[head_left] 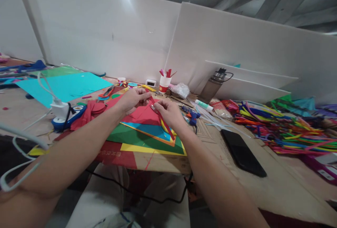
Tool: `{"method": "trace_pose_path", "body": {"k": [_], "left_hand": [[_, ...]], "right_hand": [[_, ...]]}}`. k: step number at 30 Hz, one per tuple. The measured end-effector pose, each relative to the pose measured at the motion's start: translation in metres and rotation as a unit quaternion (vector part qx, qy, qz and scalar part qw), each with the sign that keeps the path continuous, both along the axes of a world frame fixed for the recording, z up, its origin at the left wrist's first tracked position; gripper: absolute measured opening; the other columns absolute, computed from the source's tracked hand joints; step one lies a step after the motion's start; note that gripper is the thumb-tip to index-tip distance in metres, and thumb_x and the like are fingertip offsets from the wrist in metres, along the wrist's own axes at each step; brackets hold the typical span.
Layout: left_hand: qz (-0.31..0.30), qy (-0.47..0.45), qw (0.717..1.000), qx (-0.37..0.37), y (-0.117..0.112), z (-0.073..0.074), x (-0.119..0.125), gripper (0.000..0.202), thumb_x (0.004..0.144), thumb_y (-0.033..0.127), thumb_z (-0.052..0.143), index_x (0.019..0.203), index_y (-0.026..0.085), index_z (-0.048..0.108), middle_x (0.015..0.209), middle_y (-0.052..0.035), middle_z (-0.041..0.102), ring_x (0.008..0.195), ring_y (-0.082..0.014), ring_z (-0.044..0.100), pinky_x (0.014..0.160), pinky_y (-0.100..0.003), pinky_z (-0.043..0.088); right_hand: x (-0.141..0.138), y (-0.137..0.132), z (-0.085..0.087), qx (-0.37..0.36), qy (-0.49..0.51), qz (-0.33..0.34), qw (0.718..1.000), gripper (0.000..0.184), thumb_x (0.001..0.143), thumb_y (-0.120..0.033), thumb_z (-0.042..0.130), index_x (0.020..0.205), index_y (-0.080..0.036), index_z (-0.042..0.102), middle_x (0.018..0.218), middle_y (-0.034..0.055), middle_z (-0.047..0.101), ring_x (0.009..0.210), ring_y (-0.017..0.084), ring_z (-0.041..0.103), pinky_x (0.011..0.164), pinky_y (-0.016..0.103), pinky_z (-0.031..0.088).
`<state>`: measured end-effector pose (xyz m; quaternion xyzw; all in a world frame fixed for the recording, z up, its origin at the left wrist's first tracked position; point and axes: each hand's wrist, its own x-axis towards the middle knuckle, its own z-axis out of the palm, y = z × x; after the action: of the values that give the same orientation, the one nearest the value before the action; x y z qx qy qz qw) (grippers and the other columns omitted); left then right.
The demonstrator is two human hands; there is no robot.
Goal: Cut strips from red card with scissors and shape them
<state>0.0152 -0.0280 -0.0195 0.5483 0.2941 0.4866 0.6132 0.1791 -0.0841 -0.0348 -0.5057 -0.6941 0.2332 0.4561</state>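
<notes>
My left hand [135, 101] pinches the upper end of a narrow red paper strip [170, 132] above the paper stack. Close beside it, my right hand [168, 113] is closed around the same strip, which runs down past its fingers. A small shiny metal piece [152, 107] shows at the right fingertips; its kind is unclear. Partly hidden under the right hand is a yellow object [165, 127]. Red paper [143, 117] lies beneath both hands, over blue, orange, green [118, 134] and yellow sheets. Red paper pieces [92, 112] lie left of my left forearm.
Scissors [106, 93] and a blue power strip [59, 124] lie left. A paper cup [164, 83] with pens stands behind my hands. To the right are a glue gun [194, 116], bottle [212, 87], black phone [243, 152] and many pipe cleaners [276, 126].
</notes>
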Motion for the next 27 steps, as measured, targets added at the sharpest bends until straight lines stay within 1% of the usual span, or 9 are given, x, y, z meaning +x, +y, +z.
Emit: {"method": "trace_pose_path", "body": {"k": [3,6,10,13,16,21,24,27], "left_hand": [[-0.014,0.019,0.999,0.022,0.000,-0.004,0.002,0.027,0.066,0.026,0.084,0.062,0.012,0.061,0.056,-0.0013,0.059,0.048,-0.0068,0.053,0.050,-0.019,0.041],[-0.018,0.025,0.999,0.026,-0.001,-0.006,0.005,0.028,0.063,0.027,0.085,0.062,0.013,0.061,0.056,-0.0010,0.060,0.049,-0.0073,0.054,0.050,-0.019,0.041],[-0.014,0.022,0.999,0.029,-0.002,-0.006,0.006,0.027,0.060,0.026,0.086,0.062,0.012,0.062,0.059,-0.0022,0.062,0.052,-0.0078,0.055,0.053,-0.020,0.041],[-0.013,0.024,0.999,0.037,-0.003,-0.006,0.006,0.027,0.060,0.027,0.086,0.060,0.012,0.063,0.057,-0.0022,0.060,0.051,-0.0072,0.051,0.051,-0.021,0.037],[-0.024,0.022,0.999,0.036,-0.003,-0.008,0.006,0.028,0.060,0.028,0.086,0.059,0.012,0.063,0.056,-0.0004,0.057,0.051,-0.0060,0.047,0.050,-0.021,0.033],[-0.051,0.026,0.998,0.019,-0.002,-0.010,0.007,0.034,0.057,0.035,0.088,0.058,0.012,0.062,0.056,0.0004,0.055,0.053,-0.0073,0.048,0.052,-0.022,0.034],[-0.052,0.028,0.998,0.022,-0.002,-0.009,0.008,0.037,0.055,0.039,0.088,0.057,0.012,0.062,0.056,0.0003,0.056,0.053,-0.0074,0.048,0.054,-0.022,0.035],[-0.046,0.027,0.998,0.026,-0.003,-0.009,0.009,0.037,0.056,0.039,0.088,0.057,0.013,0.063,0.055,0.0007,0.055,0.052,-0.0067,0.045,0.053,-0.022,0.032]], "right_hand": [[-0.001,-0.001,0.001,-0.026,0.004,0.018,1.000,0.026,0.086,-0.034,0.053,0.071,-0.017,0.065,0.068,-0.0004,0.064,0.062,0.013,0.053,0.060,0.026,0.037],[-0.002,0.000,0.000,-0.038,0.036,0.024,0.998,0.025,0.085,-0.034,0.054,0.071,-0.017,0.066,0.068,-0.0002,0.065,0.063,0.013,0.055,0.063,0.026,0.039],[-0.001,0.002,-0.002,-0.048,0.070,0.027,0.996,0.026,0.085,-0.035,0.054,0.073,-0.016,0.067,0.068,0.0010,0.066,0.065,0.014,0.058,0.066,0.027,0.042],[-0.002,0.003,-0.004,-0.036,0.078,0.010,0.996,0.025,0.083,-0.036,0.056,0.072,-0.016,0.067,0.069,0.0016,0.066,0.064,0.014,0.057,0.064,0.027,0.042],[-0.002,0.004,-0.006,-0.014,0.094,-0.003,0.996,0.023,0.081,-0.036,0.058,0.077,-0.016,0.068,0.072,0.0019,0.067,0.065,0.014,0.057,0.063,0.027,0.042],[0.000,0.010,-0.010,-0.006,0.126,0.003,0.992,0.023,0.078,-0.036,0.060,0.070,-0.016,0.065,0.065,0.0009,0.063,0.063,0.013,0.054,0.062,0.025,0.041],[0.001,0.013,-0.012,-0.006,0.136,0.013,0.991,0.024,0.078,-0.038,0.060,0.069,-0.016,0.065,0.066,0.0008,0.063,0.063,0.013,0.054,0.061,0.025,0.040],[0.000,0.014,-0.012,-0.005,0.136,0.004,0.991,0.022,0.076,-0.037,0.061,0.069,-0.017,0.064,0.066,0.0001,0.063,0.062,0.012,0.052,0.061,0.025,0.040]]}}
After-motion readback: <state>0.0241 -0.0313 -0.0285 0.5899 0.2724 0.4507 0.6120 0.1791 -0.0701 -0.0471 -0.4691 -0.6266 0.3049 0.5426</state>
